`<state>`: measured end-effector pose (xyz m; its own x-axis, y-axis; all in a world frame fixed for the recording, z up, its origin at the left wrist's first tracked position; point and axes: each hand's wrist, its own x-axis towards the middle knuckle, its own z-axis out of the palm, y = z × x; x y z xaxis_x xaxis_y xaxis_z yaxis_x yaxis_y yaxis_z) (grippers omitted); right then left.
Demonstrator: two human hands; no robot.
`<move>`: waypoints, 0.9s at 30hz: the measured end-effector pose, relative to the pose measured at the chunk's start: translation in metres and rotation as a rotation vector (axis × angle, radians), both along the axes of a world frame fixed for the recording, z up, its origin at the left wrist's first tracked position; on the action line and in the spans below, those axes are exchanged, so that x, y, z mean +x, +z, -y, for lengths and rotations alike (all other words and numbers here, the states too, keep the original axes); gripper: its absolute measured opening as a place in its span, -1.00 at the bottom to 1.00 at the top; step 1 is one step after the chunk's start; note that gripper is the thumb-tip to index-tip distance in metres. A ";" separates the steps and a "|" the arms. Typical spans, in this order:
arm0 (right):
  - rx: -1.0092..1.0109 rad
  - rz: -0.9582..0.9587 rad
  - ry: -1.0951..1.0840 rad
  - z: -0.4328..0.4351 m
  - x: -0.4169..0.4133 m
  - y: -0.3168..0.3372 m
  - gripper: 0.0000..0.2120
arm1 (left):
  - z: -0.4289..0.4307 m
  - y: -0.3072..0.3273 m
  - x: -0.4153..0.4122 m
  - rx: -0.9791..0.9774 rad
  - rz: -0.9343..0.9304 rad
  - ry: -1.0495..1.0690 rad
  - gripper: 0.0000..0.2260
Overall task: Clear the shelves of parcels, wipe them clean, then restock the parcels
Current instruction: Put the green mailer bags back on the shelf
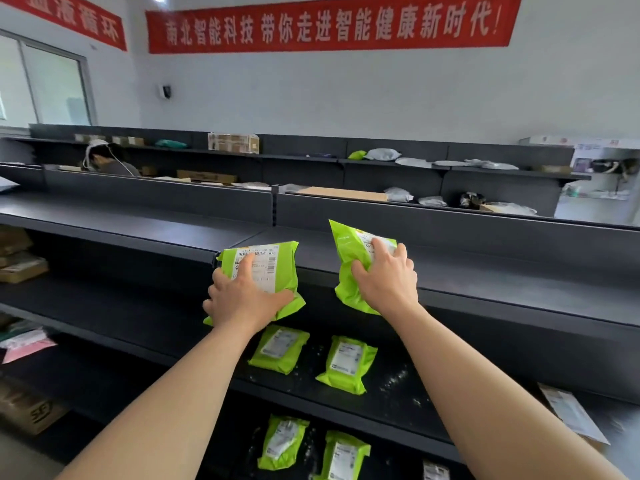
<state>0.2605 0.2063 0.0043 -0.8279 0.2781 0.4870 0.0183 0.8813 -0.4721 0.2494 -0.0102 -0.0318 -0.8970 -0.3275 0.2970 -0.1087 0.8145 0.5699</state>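
Head view: left parcel (pixel 285 271), right parcel (pixel 346 247) held above shelved parcels (pixel 346 363).

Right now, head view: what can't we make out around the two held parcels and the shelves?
Head view only:
- Left parcel label: print too small and blurred; left hand covers part.
- Right parcel label: mostly under right hand.
- White-labelled parcel, low right: cut off by the bottom edge.
- Whether either held parcel touches the top shelf: unclear.
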 end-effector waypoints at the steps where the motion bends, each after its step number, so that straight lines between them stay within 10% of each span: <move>1: 0.006 -0.009 0.001 0.000 -0.012 0.005 -0.59 | 0.000 0.005 -0.012 -0.001 -0.008 0.005 -0.08; 27: 0.120 0.123 -0.219 -0.037 -0.209 0.018 -0.64 | -0.040 0.032 -0.272 -0.212 0.193 -0.256 -0.06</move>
<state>0.0516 0.2436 0.0223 -0.8097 0.4031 0.4266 0.2653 0.8997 -0.3466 -0.0228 0.0294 0.0001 -0.9877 -0.0354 0.1522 0.0246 0.9267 0.3750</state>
